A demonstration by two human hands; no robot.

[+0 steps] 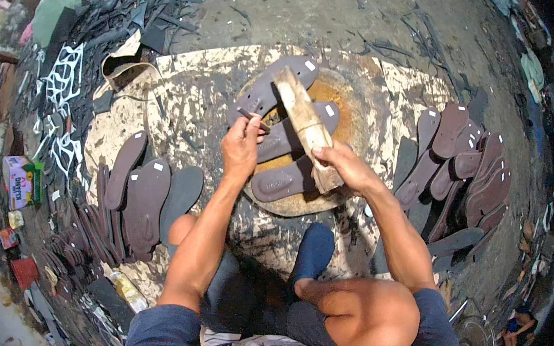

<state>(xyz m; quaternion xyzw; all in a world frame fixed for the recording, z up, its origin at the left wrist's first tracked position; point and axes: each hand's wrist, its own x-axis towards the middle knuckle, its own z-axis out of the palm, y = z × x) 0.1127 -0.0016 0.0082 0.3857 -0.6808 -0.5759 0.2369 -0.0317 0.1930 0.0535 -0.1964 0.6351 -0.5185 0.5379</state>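
Note:
My left hand (pixel 240 151) is closed on a slim dark punch-like tool (pixel 248 115), whose tip is at the top brown sandal sole (pixel 256 97). My right hand (pixel 350 167) grips the near end of a worn wooden stick (pixel 302 115), which slants across three soles. Below the top one lie a middle sole (pixel 278 143) and a lower sole (pixel 281 181), both partly hidden by the stick. All three rest on a round, worn block (pixel 269 208). Small holes show in the top sole, and each of the upper two has a white label.
Stacked brown soles (pixel 146 205) lie on the left, and another pile (pixel 448 131) on the right. A stained pale sheet (pixel 211 78) spreads under the block. Dark scraps (pixel 157 19) and white strap-like cutouts (pixel 63 81) litter the far left floor. My foot in a dark sock (pixel 314 247) is near the block.

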